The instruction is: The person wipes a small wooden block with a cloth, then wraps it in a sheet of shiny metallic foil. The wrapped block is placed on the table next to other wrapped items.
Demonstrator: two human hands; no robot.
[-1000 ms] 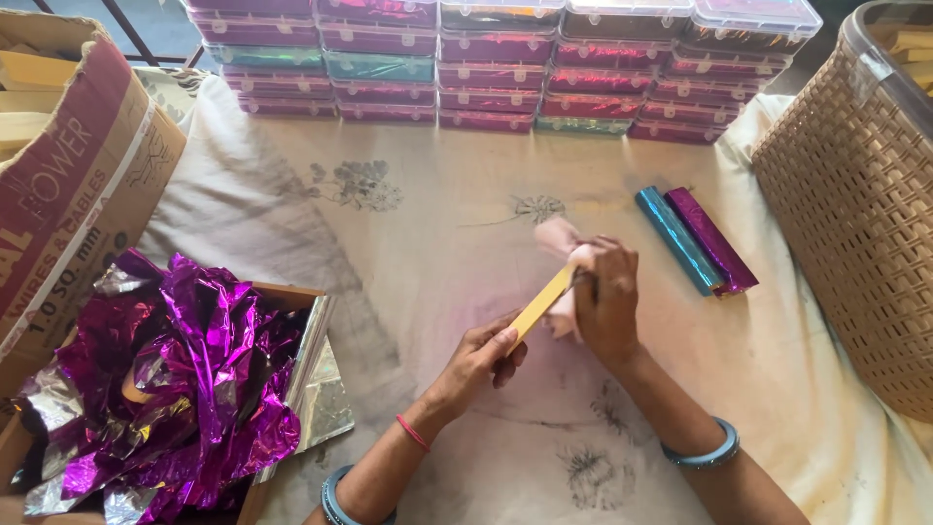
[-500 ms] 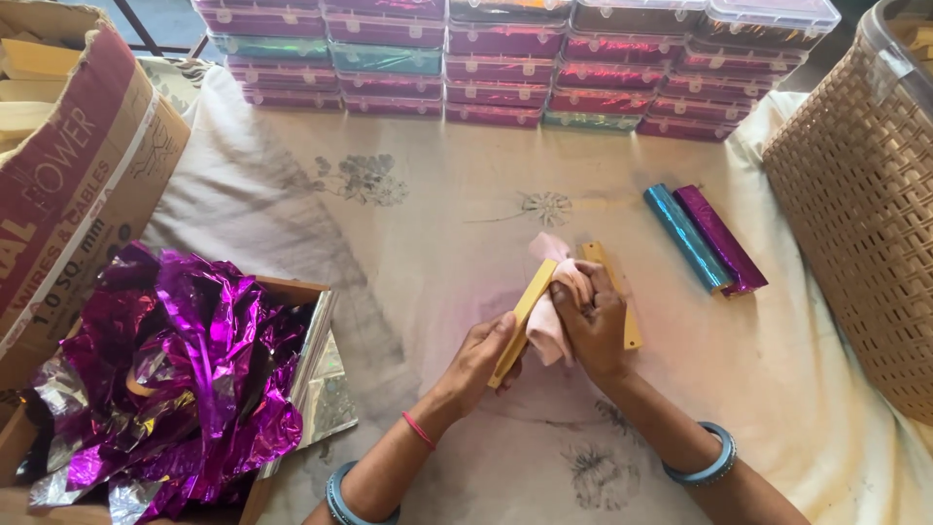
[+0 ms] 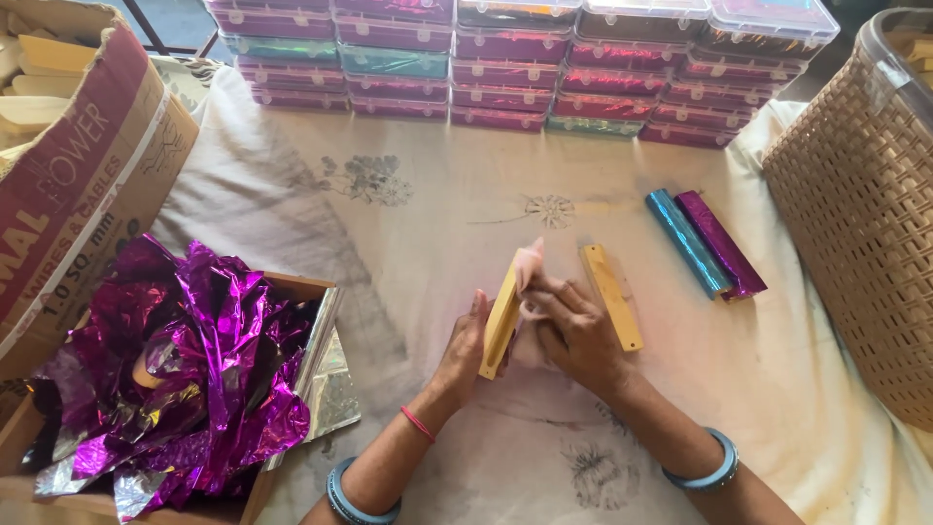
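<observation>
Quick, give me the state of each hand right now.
Left hand: closed on the yellow bar, held on edge.
Right hand: closed on the pink cloth, pressed against that bar.

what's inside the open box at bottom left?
The cardboard box is heaped with crumpled purple foil, with a silvery sheet spilling over its right edge. Whatever lies beneath the foil is covered; the box's floor can't be seen.

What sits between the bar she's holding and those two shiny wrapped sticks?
Another yellow bar lies flat on the cloth between the held bar and the wrapped sticks, in the head view.
</observation>
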